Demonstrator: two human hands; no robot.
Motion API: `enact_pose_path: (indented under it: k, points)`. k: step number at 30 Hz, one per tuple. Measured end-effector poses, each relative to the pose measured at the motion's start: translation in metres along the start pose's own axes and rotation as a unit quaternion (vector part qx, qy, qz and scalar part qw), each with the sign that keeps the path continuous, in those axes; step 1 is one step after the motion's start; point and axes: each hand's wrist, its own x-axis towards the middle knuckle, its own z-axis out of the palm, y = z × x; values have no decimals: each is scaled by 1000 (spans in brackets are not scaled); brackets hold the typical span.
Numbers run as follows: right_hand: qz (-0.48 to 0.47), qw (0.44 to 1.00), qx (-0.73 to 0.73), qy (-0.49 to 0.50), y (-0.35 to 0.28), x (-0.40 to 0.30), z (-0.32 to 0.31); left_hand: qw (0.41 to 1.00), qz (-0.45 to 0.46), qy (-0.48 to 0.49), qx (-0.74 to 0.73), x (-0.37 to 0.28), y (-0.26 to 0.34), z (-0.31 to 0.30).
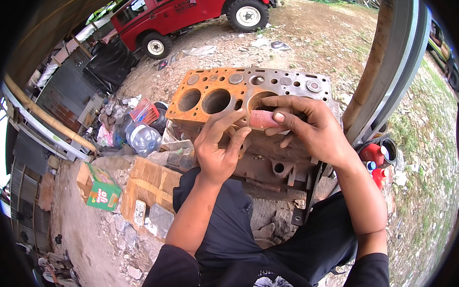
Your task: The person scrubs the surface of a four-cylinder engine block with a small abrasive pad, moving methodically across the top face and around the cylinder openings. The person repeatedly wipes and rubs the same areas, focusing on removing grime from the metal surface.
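Observation:
Before me stands an engine block (227, 86) with open cylinder bores. Its top face is orange with rust on the left and bare grey metal on the right. Over the block's near edge, my right hand (312, 129) holds a small piece of reddish sandpaper (262, 119) between thumb and fingers; the piece looks curled or folded. My left hand (222, 143) is at the paper's left end, thumb and forefinger close together; whether they pinch it cannot be told. Behind my right fingers, one bore is partly hidden.
A metal post (397, 69) and a bamboo pole (370, 62) rise close on the right, above red bottles (372, 153). Flattened cardboard (151, 184), a green carton (102, 189) and a large plastic bottle (144, 139) lie left. A red vehicle (187, 16) stands beyond.

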Motion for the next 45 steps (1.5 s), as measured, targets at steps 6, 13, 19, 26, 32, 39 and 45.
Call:
enact_pose_path:
  k: [6,13,19,26,32,39,45]
  points:
    - [-4,1000,-15,4,5,0,7,980,-104,6,-167,-10,-5,3]
    - [-31,998,-62,2,8,8,12,960,-184,13,-211,-9,4,4]
    - [-162,950,-257,74,5,8,1,986,-130,-20,-108,-10,-1,-1]
    - [-127,929,-336,89,1,-9,-30,995,-50,8,-85,-4,-5,4]
    - [-253,878,-403,54,16,-7,-33,994,-62,10,-90,0,1,2]
    - [-201,834,-513,-17,11,-3,10,996,-48,1,-79,1,-4,1]
    - [-223,831,-509,-31,21,18,18,996,-61,6,-65,0,-4,0]
